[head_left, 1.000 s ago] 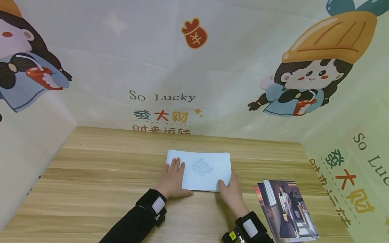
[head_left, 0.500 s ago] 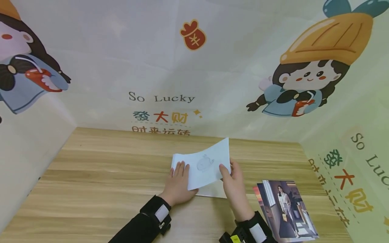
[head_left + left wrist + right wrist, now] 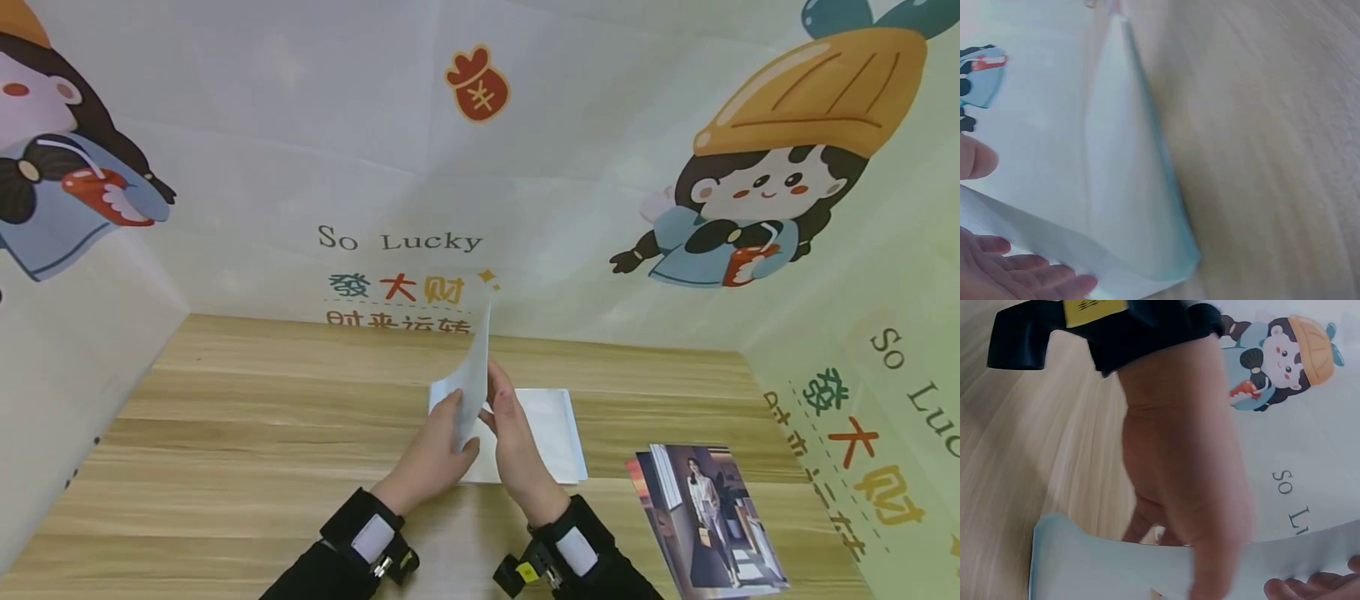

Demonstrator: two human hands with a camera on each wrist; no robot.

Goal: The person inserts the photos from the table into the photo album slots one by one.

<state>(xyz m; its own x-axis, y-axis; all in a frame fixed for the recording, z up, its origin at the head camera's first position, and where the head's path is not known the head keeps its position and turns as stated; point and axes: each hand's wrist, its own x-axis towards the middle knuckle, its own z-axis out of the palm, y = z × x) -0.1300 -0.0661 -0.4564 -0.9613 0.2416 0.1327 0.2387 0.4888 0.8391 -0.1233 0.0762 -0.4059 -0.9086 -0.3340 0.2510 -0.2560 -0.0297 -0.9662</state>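
Note:
A thin white booklet (image 3: 551,437) with bluish edges lies on the table in front of me. Its front leaf (image 3: 474,383) stands raised and bent near the left side, seen almost edge-on in the head view. My right hand (image 3: 521,454) pinches this leaf, the thumb in front of it and other fingers behind it in the right wrist view. On the leaf's left side is my left hand (image 3: 427,454), fingers fairly straight against the sheet. In the left wrist view its fingers (image 3: 1038,275) touch the sheet, while the thumb stands apart from it.
A stack of photos (image 3: 708,517) lies to the right of the booklet, a standing person on the top one. The wood-grain table (image 3: 285,400) ends at pale printed walls (image 3: 375,125) behind and on both sides.
The leaf with the whale drawing has been lifted by my right hand and swung leftward to upright, uncovering the white page below. My left hand has moved from pressing the cover to the leaf's side.

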